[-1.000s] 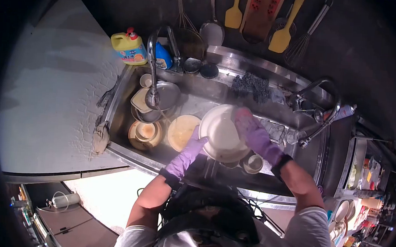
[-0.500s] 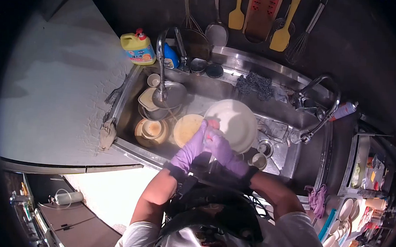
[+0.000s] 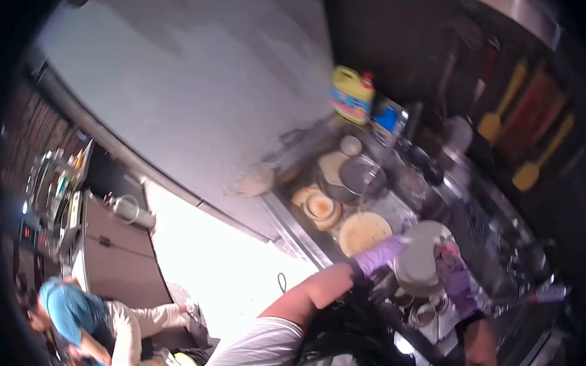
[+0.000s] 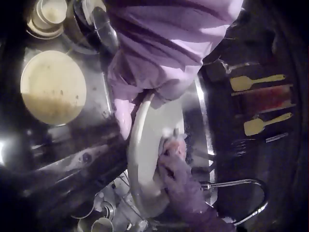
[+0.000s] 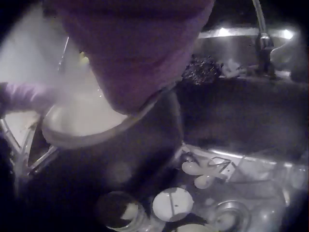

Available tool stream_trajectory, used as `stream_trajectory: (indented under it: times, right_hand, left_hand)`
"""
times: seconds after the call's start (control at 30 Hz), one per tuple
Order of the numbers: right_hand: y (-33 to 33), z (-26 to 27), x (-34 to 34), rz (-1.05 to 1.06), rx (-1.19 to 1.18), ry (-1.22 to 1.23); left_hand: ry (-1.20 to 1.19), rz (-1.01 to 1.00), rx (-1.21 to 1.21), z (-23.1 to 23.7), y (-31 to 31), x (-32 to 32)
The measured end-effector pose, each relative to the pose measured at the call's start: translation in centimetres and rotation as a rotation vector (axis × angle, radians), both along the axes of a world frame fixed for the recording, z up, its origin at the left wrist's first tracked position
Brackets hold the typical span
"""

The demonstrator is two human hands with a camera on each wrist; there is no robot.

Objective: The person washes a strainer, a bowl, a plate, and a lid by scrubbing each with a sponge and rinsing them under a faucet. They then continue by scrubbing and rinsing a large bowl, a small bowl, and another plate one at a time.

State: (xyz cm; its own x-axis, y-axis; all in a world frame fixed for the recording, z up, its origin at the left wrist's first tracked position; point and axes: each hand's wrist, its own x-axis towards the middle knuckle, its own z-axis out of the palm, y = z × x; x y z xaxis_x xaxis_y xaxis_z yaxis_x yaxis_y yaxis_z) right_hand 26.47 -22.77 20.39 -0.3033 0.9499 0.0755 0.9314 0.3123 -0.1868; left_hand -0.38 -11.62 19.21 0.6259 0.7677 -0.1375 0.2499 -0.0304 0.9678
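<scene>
A large white plate [image 3: 421, 259] is held tilted above the sink. My left hand [image 3: 379, 255], in a purple glove, grips its left rim; in the left wrist view the thumb and fingers of this hand [image 4: 159, 53] lie on either side of the rim. My gloved right hand [image 3: 457, 278] holds a pinkish scrubber [image 4: 176, 147] against the plate's face, near the right side. In the right wrist view the right glove [image 5: 135, 58] covers part of the plate [image 5: 87, 118], and the scrubber is hidden there.
A yellowish plate [image 3: 366, 234], stacked bowls [image 3: 321, 208] and a grey pan [image 3: 362, 176] lie in the sink's left part. Cups [image 3: 425, 314] stand below the held plate. Bottles [image 3: 352, 96] line the back edge. Someone in a blue shirt [image 3: 71, 310] is at lower left.
The head view has swung left and tilted. My right hand has moved from beside the left hand at the plate's near-left edge to its right side with the scrubber. The left hand remains at the rim.
</scene>
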Motion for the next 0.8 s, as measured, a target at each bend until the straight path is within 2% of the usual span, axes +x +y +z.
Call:
stream_trajectory:
  times: [0.03,0.07,0.13,0.17,0.23,0.27,0.37,0.47,0.53,0.57,0.6,0.63,0.67,0.7,0.77,0.8]
  right_hand:
    - [1.5,-0.6,-0.5,-0.04,0.037,-0.002]
    - [3.0,-1.3,-0.9,-0.081,0.073,-0.002]
    - [3.4,3.2,-6.1,-0.071,0.155,-0.007]
    - [3.8,3.0,-8.1,-0.083,0.129,0.105]
    - [2.9,1.1,-10.4,-0.125,0.061,0.311]
    - [2.9,-1.0,-10.8,-0.139,0.167,0.261]
    - [0.2,3.0,-14.4,-0.439,-0.419,0.649]
    - [-3.4,2.2,-13.5,-0.161,-0.258,0.328]
    - [-4.3,-0.2,-10.3,0.078,0.054,-0.105]
    - [-4.3,0.2,-9.3,0.079,0.05,-0.047]
    - [-4.4,0.5,-8.3,0.08,0.047,0.01]
    - [-4.4,3.7,-7.8,-0.026,-0.118,0.346]
    - [-4.4,4.1,-7.3,-0.062,-0.18,0.486]
    - [-4.5,4.4,-6.8,-0.1,-0.237,0.628]
    - [-4.6,2.8,-5.2,-0.024,-0.138,0.497]
    - [-4.4,3.0,-5.1,0.023,-0.086,0.425]
  left_hand:
    - [0.212,-0.07,0.072,-3.5,1.0,0.7]
    - [-0.065,0.063,-0.096,-3.2,0.0,1.0]
    - [-0.238,0.154,-0.314,-2.9,-1.8,0.2]
    - [-0.128,0.119,-0.372,-3.3,-2.3,-0.3]
    - [-0.36,0.247,-0.217,-11.3,-2.0,2.6]
    - [-0.274,0.267,-0.237,-10.1,-2.1,2.8]
    - [0.204,0.136,-0.312,-0.8,-2.0,1.5]
    - [0.155,0.368,-0.147,-3.3,-1.7,2.1]
    - [-0.051,0.33,-0.046,-4.8,-1.3,0.7]
    - [-0.156,0.301,0.005,-5.1,-1.3,0.5]
    - [-0.165,0.302,0.086,-4.6,-1.3,0.5]
    - [-0.173,0.307,0.166,-3.5,-1.6,0.3]
    - [-0.178,0.316,0.244,-2.4,-1.9,0.0]
    - [0.025,0.266,0.352,-0.4,-2.4,-0.3]
    - [0.431,0.158,0.567,4.7,-3.6,-0.6]
    - [0.28,0.204,0.822,6.5,-5.0,-0.9]
